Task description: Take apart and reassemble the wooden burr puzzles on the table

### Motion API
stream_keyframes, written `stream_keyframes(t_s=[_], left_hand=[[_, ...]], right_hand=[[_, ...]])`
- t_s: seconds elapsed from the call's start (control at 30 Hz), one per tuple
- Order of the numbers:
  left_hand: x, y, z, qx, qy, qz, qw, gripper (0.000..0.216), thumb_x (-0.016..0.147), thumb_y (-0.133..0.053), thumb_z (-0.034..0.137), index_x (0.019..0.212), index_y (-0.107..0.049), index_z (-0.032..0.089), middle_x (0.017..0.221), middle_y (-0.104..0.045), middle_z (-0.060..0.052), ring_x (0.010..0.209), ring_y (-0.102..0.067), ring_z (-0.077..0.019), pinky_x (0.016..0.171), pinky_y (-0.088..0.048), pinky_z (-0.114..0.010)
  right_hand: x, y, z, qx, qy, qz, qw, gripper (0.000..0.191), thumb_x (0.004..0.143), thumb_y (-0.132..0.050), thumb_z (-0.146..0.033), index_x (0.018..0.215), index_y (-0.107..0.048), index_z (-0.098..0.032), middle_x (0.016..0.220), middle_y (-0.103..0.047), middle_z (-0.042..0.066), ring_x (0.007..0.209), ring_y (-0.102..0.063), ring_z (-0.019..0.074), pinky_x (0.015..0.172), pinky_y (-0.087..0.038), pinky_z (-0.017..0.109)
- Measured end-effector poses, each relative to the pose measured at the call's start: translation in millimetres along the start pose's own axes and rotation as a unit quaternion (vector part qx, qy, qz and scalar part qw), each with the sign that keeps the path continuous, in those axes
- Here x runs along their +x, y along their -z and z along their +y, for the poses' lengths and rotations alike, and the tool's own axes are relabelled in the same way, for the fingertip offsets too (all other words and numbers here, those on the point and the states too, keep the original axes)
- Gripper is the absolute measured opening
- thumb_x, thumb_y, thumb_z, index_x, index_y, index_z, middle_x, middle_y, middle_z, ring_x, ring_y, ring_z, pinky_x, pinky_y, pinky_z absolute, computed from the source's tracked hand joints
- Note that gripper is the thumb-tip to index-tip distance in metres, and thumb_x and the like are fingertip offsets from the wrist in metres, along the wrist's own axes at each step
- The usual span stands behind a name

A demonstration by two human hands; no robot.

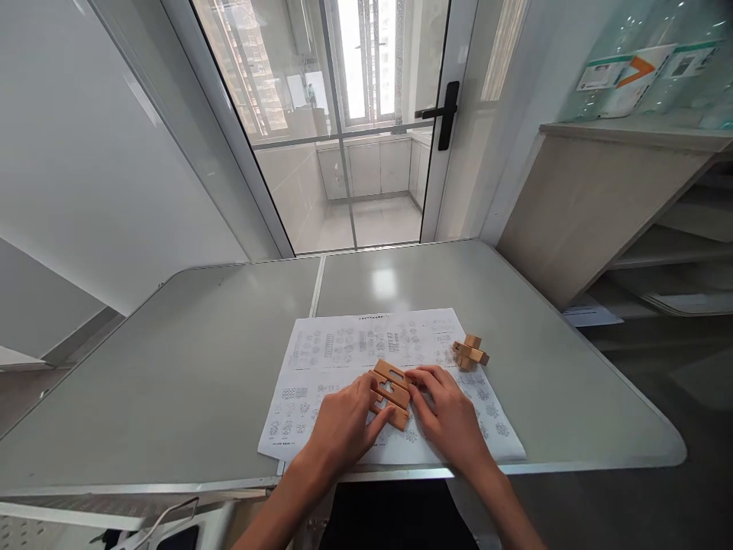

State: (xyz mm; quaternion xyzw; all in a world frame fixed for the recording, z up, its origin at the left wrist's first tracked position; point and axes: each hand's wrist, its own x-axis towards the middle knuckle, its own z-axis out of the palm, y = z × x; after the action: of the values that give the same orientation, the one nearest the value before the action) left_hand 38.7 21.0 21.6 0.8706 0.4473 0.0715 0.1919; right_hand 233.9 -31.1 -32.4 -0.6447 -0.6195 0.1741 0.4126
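Several notched wooden puzzle pieces (395, 396) lie side by side on a printed sheet (321, 359) in front of me. My left hand (342, 418) grips their left ends, with the thumb at the near piece and the fingers curled at the upper left. My right hand (450, 416) closes on their right ends, thumb and fingertips against the wood. The fingers partly hide the pieces' ends. Just beyond my right hand, an interlocked wooden burr puzzle (470, 353) rests at the sheet's right edge.
The grey table (172, 382) has a seam and a rounded right corner. Behind it stands a glass door with a black handle (447, 114). At right, a shelf unit (532, 206) carries plastic bottles (641, 72). An open drawer (69, 527) shows below the table's left front edge.
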Motion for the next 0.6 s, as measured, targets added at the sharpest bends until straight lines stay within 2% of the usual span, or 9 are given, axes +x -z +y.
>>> stream_keyframes(t_s=[0.13,0.23,0.3,0.37,0.47,0.6], left_hand=[[0.9,-7.2,3.7,-0.001,-0.038,0.079,0.996,0.028,0.096,-0.067,0.031,0.118,-0.052,0.022,0.112,-0.07,-0.009,0.1,-0.07,-0.0299,0.082,-0.057,-0.043],[3.7,-15.1,5.9,-0.006,-0.083,0.138,0.987,0.049,0.089,-0.077,0.03,0.129,-0.05,0.023,0.132,-0.061,-0.013,0.123,-0.06,-0.0349,0.101,-0.053,-0.053],[6.3,-20.3,6.6,-0.02,-0.113,0.14,0.983,0.058,0.088,-0.079,0.032,0.136,-0.047,0.025,0.146,-0.053,-0.014,0.14,-0.048,-0.0367,0.113,-0.047,-0.057],[9.1,-25.9,7.2,-0.028,-0.13,0.124,0.983,0.058,0.091,-0.076,0.033,0.139,-0.045,0.025,0.154,-0.048,-0.014,0.15,-0.038,-0.0362,0.12,-0.041,-0.058],[13.3,-36.1,8.0,-0.034,-0.133,0.107,0.985,0.054,0.093,-0.072,0.032,0.139,-0.044,0.024,0.157,-0.045,-0.015,0.154,-0.033,-0.036,0.123,-0.039,-0.058],[23.6,-49.0,5.5,-0.032,-0.111,0.133,0.984,0.045,0.094,-0.068,0.03,0.133,-0.047,0.023,0.15,-0.049,-0.016,0.151,-0.036,-0.0379,0.121,-0.041,-0.06]], right_hand=[[-0.4,0.6,0.2,0.002,0.005,-0.003,1.0,0.024,0.104,-0.05,-0.025,0.12,-0.068,-0.027,0.121,-0.069,0.007,0.108,-0.069,0.0256,0.09,-0.059,0.04],[-0.2,0.9,1.1,0.008,0.013,-0.005,1.0,0.025,0.104,-0.048,-0.024,0.118,-0.069,-0.028,0.119,-0.071,0.006,0.109,-0.069,0.0259,0.092,-0.058,0.04],[0.1,1.2,1.8,0.018,0.012,-0.002,1.0,0.026,0.105,-0.046,-0.023,0.115,-0.069,-0.027,0.117,-0.072,0.006,0.109,-0.069,0.0255,0.093,-0.057,0.04],[0.3,1.7,2.0,0.032,0.006,0.001,0.999,0.026,0.105,-0.045,-0.022,0.114,-0.069,-0.027,0.115,-0.073,0.006,0.108,-0.069,0.025,0.094,-0.057,0.04],[0.5,2.8,1.2,0.049,-0.003,0.0,0.999,0.023,0.105,-0.047,-0.024,0.113,-0.068,-0.027,0.115,-0.074,0.006,0.108,-0.069,0.025,0.094,-0.056,0.039],[0.7,3.6,-0.8,0.068,-0.019,-0.001,0.998,0.022,0.105,-0.047,-0.028,0.114,-0.067,-0.026,0.117,-0.073,0.006,0.108,-0.069,0.025,0.095,-0.055,0.039]])
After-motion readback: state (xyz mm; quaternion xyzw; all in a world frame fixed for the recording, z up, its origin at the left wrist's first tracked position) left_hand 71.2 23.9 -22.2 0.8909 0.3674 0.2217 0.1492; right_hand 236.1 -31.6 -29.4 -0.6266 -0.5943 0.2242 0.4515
